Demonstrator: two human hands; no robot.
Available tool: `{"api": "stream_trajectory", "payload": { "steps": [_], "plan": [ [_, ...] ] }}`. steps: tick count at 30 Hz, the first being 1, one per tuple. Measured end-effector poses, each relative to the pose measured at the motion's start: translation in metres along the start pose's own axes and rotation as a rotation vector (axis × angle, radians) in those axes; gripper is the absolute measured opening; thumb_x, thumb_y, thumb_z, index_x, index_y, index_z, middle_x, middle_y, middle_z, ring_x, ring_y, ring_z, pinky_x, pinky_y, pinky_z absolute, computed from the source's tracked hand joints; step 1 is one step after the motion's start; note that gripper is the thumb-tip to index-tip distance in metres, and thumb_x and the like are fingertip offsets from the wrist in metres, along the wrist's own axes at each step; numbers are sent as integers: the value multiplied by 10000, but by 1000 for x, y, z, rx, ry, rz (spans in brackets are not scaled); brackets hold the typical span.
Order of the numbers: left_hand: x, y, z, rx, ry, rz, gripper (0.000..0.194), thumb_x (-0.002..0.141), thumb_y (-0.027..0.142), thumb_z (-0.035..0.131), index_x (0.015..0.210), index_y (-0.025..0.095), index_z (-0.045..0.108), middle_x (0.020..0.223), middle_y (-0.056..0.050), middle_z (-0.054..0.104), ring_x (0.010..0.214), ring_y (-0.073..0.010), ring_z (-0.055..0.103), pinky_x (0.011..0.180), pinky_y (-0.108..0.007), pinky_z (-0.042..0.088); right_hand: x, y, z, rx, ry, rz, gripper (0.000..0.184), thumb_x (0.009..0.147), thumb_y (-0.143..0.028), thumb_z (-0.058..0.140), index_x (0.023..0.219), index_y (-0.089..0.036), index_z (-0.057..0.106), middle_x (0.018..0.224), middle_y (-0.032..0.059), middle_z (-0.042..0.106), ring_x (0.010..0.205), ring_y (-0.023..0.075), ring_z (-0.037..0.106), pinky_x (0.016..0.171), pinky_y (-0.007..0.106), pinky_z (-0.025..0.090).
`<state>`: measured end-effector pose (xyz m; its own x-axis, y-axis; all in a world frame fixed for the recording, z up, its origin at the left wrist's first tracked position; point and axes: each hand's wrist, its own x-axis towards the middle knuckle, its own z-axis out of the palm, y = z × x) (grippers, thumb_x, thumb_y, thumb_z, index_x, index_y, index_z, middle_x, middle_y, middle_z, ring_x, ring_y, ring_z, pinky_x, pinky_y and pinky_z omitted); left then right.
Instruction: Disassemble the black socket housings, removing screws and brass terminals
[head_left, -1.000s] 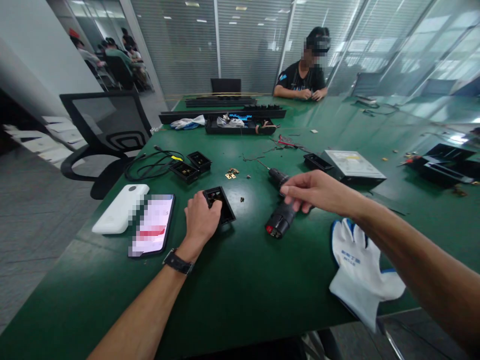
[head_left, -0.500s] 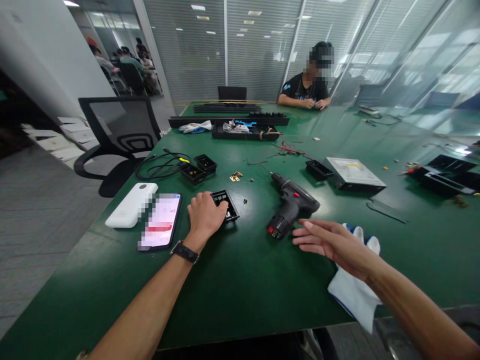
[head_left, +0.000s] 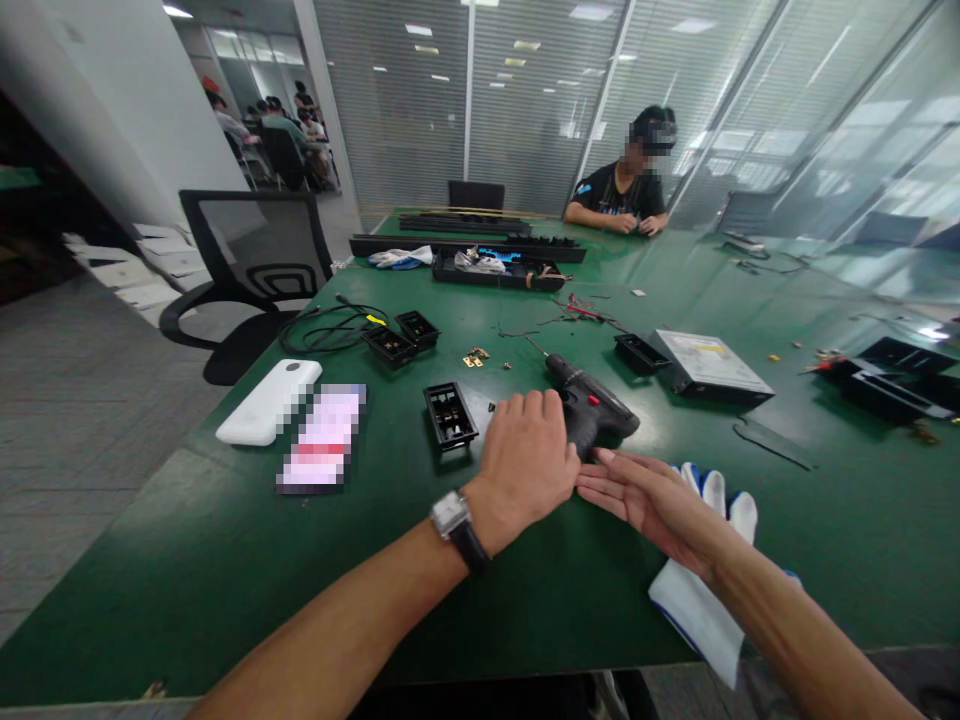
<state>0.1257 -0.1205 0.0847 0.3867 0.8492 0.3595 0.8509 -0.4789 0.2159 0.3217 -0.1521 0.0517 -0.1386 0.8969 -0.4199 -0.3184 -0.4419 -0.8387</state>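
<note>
My left hand (head_left: 527, 452) is in front of the drill's lower grip, back upward, with its fingers curled. Its fingertips are hidden, and I cannot make out what they hold. Close by its thumb, my right hand (head_left: 637, 497) is open, fingers stretched out together towards the left hand. A black cordless drill (head_left: 598, 405) lies on the green table, its battery end covered by my left hand. Left of that hand rests a black rectangular frame (head_left: 451, 415) with an open inside. Small dark screws (head_left: 492, 407) lie between frame and drill.
Brass pieces (head_left: 475, 357) and two black boxes (head_left: 391, 345) lie beyond the frame. A phone (head_left: 324, 440) and white power bank (head_left: 270, 402) are at left. A white glove (head_left: 701, 600) lies under my right arm. A metal box (head_left: 709, 365) stands right; a person (head_left: 622, 195) sits opposite.
My left hand has let go of the black frame and moved right to the drill's base, beside my right hand. The frame stays on the table. My right hand has barely moved.
</note>
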Motion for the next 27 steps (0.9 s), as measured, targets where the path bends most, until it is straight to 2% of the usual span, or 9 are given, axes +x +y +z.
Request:
{"api": "stream_trajectory", "payload": {
  "steps": [3,6,9,13,17,19,21,24,27],
  "plan": [
    [14,19,26,-95,-175,-30,395,948,409,538,1204,111,567,1089,-213,688,1015,-356,673,845,-470,528,0,0,-1,-13,-44,5,209,931,-282,776,1051,-120,721,1127,183,792,1080,254,772,1030,350,598],
    [24,19,40,-198,-260,-9,408,935,410,553,1206,105,559,1141,-226,678,1058,-361,682,827,-445,548,2,0,0,-11,-67,-13,180,939,-283,763,1019,-125,733,1092,166,798,1036,244,781,987,334,614],
    [26,13,44,-283,-271,-34,383,954,375,509,1213,95,539,1190,-237,658,1093,-355,677,866,-448,550,5,-2,1,38,-58,-5,142,948,-274,741,981,-138,720,993,139,804,958,230,788,934,327,630],
    [18,12,44,-360,-216,-39,432,940,341,538,1293,104,459,1238,-230,626,1152,-353,637,941,-479,538,14,-6,5,91,-28,26,234,948,-389,727,1032,-171,701,910,110,794,872,228,785,849,334,648],
    [9,22,36,-432,-81,5,410,941,334,569,1286,162,426,1273,-186,603,1206,-320,588,1020,-476,511,27,-17,19,155,9,-85,260,912,-433,735,1057,-219,704,880,49,784,887,240,766,836,362,636],
    [8,27,25,-481,-46,42,416,924,334,607,1265,175,429,1281,-181,602,1196,-305,587,1021,-466,510,34,-27,30,221,88,-192,284,876,-413,757,1084,-225,711,845,18,770,864,236,749,822,361,625],
    [11,28,12,-516,-28,88,406,914,333,624,1245,180,445,1290,-178,609,1172,-293,598,1004,-451,513,40,-37,40,258,97,-279,335,829,-340,780,1138,-230,714,795,-15,741,780,201,716,800,337,612],
    [18,13,-8,-495,-48,116,343,953,440,580,1180,190,520,1208,-147,667,1097,-284,633,959,-439,514,49,-44,44,311,30,-300,395,774,-269,788,1155,-220,695,755,-32,701,688,166,662,759,327,605],
    [31,-21,-21,-358,-117,2,255,995,424,497,1053,213,628,1032,-104,732,954,-266,673,860,-409,512,56,-38,37,313,-68,-267,456,747,-235,785,1181,-240,646,730,-43,663,671,166,640,727,340,601]
  ]
}}
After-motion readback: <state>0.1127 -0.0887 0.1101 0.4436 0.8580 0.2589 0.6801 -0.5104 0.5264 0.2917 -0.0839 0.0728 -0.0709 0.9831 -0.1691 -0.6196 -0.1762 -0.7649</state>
